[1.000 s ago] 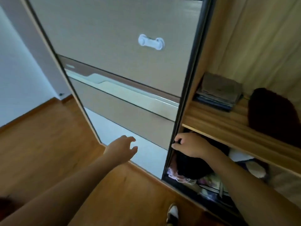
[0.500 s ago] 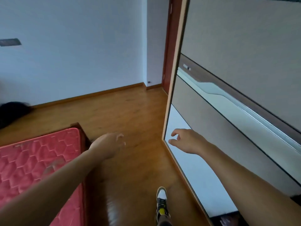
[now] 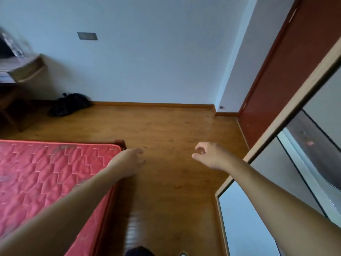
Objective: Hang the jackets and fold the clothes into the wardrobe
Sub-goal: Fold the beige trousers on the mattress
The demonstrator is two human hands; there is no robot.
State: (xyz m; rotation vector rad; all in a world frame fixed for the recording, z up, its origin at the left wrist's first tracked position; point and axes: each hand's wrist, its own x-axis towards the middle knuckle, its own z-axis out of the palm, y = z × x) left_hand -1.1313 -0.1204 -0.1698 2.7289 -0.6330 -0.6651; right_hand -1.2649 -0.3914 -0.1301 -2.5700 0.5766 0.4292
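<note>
Both the left hand [image 3: 129, 161] and right hand [image 3: 208, 156] hang loose and empty over the floor [image 3: 166, 126]. A dark heap [image 3: 68, 106] by the far wall may be clothes: soft, light and floppy, best gathered by collar or shoulders; the wardrobe [image 3: 324, 97] stands at right

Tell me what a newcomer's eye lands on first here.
The red quilted mattress fills the lower left. The left hand and right hand reach out empty over the wooden floor. The wardrobe door runs down the right edge, and a dark bag lies by the far wall.
</note>
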